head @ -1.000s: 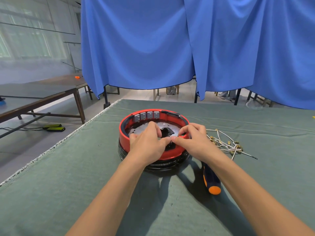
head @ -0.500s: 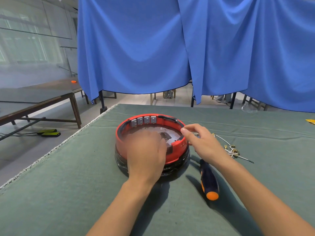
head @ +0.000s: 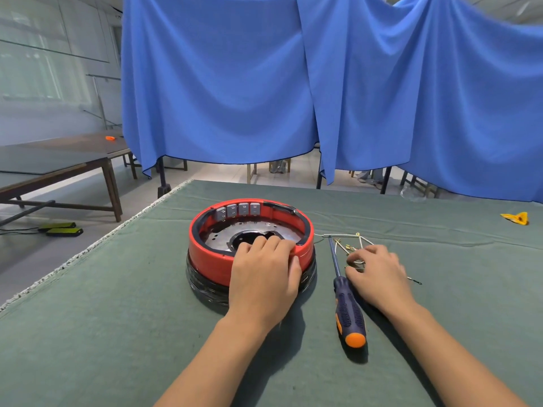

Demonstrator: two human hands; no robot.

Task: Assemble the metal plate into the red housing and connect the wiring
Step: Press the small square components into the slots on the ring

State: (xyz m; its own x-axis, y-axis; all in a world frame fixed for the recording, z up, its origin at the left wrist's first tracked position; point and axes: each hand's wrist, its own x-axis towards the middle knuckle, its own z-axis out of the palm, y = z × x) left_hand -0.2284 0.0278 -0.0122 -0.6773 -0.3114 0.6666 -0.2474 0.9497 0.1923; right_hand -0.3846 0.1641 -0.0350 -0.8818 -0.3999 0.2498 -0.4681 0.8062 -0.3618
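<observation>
red housing (head: 214, 261) sitting flat mid surface (head: 117, 318), open side up, metal plate (head: 219, 238) inside, left hand (head: 264, 277) gripping its 5 o'clock rim, right hand (head: 379, 277) fingers curled onto the wiring (head: 351, 245) at 3 o'clock, screwdriver (head: 345, 301) tip pointing 12, no readable labels

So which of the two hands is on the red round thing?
The left hand. Its fingers hook over the near rim of the red housing, while the right hand is off to the side on the wires, beside the screwdriver.
</observation>
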